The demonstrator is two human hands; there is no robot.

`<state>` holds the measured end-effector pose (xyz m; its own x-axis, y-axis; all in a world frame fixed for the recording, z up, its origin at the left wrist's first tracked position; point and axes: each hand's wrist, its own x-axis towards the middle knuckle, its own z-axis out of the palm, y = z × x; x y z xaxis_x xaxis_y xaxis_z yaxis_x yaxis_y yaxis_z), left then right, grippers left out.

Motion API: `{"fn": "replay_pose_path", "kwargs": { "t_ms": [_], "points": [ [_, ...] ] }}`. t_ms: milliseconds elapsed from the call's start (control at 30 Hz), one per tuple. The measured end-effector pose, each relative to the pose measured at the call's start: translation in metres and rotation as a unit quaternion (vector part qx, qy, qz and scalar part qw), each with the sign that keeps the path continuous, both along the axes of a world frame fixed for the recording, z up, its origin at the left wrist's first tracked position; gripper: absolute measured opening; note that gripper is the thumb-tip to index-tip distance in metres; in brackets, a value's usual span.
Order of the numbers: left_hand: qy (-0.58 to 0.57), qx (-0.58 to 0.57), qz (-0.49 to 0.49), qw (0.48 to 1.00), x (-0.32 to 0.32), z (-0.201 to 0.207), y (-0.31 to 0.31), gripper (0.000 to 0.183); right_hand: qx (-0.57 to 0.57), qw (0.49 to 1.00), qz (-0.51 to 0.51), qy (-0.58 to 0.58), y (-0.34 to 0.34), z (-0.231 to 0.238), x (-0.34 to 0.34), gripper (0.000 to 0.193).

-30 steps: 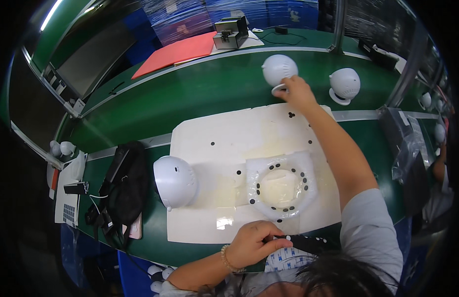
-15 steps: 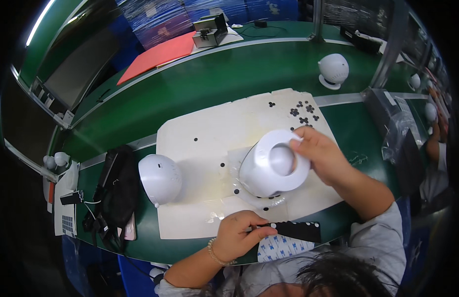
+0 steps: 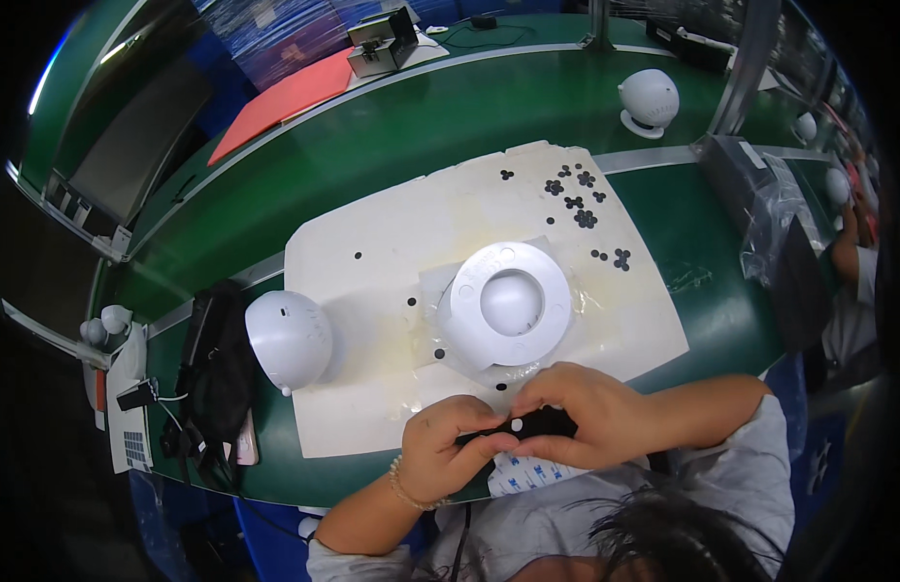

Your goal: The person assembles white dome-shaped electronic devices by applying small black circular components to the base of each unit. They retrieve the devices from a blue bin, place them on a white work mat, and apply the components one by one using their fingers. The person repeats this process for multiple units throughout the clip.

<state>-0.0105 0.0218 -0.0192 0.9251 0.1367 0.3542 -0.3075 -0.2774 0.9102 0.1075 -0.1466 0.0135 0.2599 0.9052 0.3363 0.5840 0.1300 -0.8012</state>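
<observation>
Black strip [image 3: 547, 422] near board edge [image 3: 362, 441]

It's one fisheye worn on the person's head, looking down and forward across the green bench [image 3: 692, 223]. The hands [image 3: 438, 448] sit pretty close, below center, with the person's dark hair [image 3: 675, 535] poking in at the bottom; the plastic-wrapped stack [image 3: 294, 41] up top is way farther off, and edges bow toward the rim.
</observation>
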Motion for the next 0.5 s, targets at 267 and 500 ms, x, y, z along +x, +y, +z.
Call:
{"fn": "replay_pose_path", "kwargs": {
  "t_ms": [267, 500],
  "points": [
    [0.018, 0.035, -0.021, 0.999, 0.004, 0.009, 0.002, 0.021, -0.026, 0.998, 0.014, 0.058, 0.0, 0.002, 0.006, 0.039],
    [-0.001, 0.102, -0.029, 0.994, 0.008, 0.013, 0.002, 0.019, -0.003, 0.999, 0.038, 0.02, 0.006, -0.005, 0.005, 0.037]
  ]
}}
